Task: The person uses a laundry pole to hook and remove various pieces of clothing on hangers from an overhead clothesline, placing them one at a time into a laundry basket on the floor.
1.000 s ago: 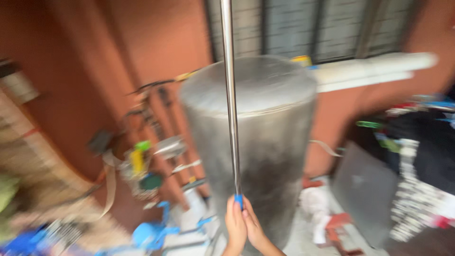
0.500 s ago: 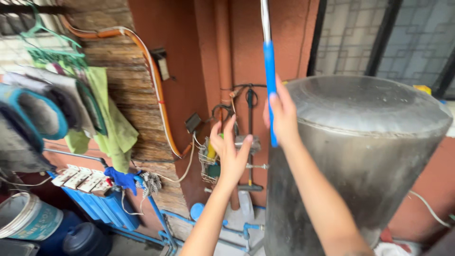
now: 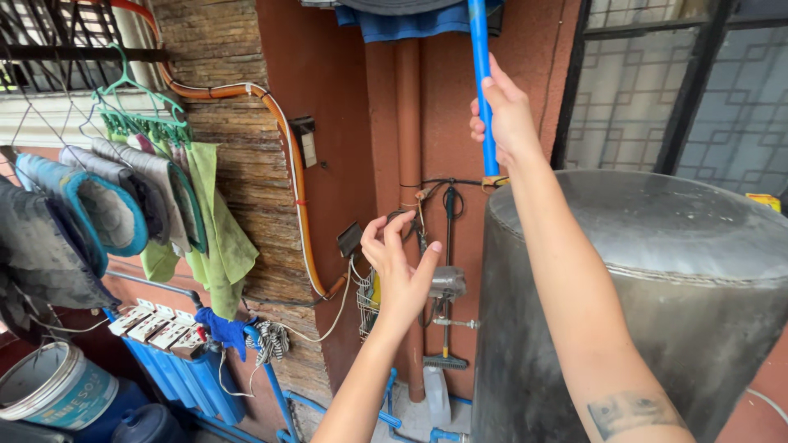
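Of the hands, the right hand [image 3: 502, 115] grips a blue pole [image 3: 482, 90], apparently firmly, while the left hand [image 3: 400, 271] hangs open, empty.

A round bucket [image 3: 45, 390] stands at the lower left; its white wall carries a wide teal label band with white lettering. Beside it, a row of small white rectangular tags [image 3: 156, 326] with red markings lies along the top of the blue filter housings [image 3: 176, 369].
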